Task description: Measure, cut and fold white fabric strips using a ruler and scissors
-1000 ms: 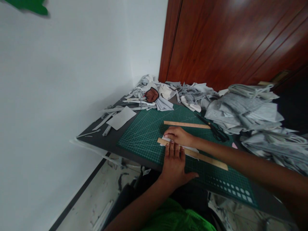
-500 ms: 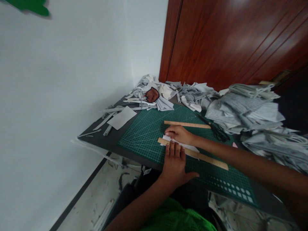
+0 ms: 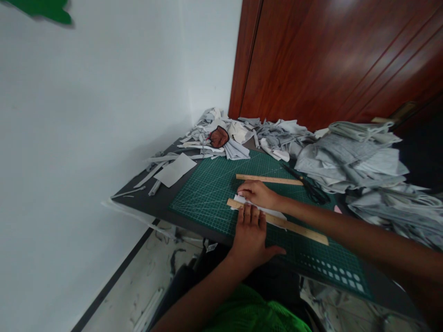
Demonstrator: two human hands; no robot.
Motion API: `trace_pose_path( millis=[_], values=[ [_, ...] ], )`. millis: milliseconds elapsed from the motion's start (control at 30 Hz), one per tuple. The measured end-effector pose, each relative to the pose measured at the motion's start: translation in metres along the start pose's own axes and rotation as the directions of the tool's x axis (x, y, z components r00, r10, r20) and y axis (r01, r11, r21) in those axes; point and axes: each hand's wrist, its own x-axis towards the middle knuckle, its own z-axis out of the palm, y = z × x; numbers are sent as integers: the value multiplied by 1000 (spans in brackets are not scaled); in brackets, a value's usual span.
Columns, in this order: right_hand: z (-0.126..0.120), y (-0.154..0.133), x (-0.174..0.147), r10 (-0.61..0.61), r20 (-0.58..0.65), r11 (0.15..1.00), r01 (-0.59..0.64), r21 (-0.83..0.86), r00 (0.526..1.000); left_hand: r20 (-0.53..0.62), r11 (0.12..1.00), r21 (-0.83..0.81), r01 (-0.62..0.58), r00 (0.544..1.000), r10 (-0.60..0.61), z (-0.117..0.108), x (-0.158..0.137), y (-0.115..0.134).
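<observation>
My left hand (image 3: 251,237) lies with its fingers stretched out on a wooden ruler (image 3: 301,230), pressing it down; the thumb points off to the right. Beneath the ruler is a small white piece of cloth (image 3: 277,214) on a green cutting mat (image 3: 204,193). Just beyond the ruler, my right hand (image 3: 258,192) rests over the cloth with its fingers curled closed. Whatever those fingers hold, if anything, is hidden. A second wooden ruler (image 3: 268,178) lies on the mat farther back.
Black-handled scissors (image 3: 313,190) lie at the mat's right side. Piles of grey and white cloth (image 3: 353,154) line the back and right. A white sheet (image 3: 176,169) and narrow strips lie on the left. Behind stand a wall and a reddish wooden door (image 3: 311,60).
</observation>
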Motion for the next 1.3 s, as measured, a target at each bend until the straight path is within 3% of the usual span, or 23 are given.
trace_pose_path(
  millis=[567, 1133, 1300],
  values=[
    [-3, 3, 7, -22, 94, 999, 20, 29, 995, -9, 1000, 21, -16, 1000, 16, 3, 0, -1],
    [-1, -1, -1, 10, -14, 1000, -10, -19, 1000, 31, 1000, 1, 17, 999, -17, -3, 1, 2],
    [3, -2, -4, -1, 3, 999, 1, -32, 1000, 31, 1000, 1, -2, 1000, 2, -3, 1, 1]
  ],
)
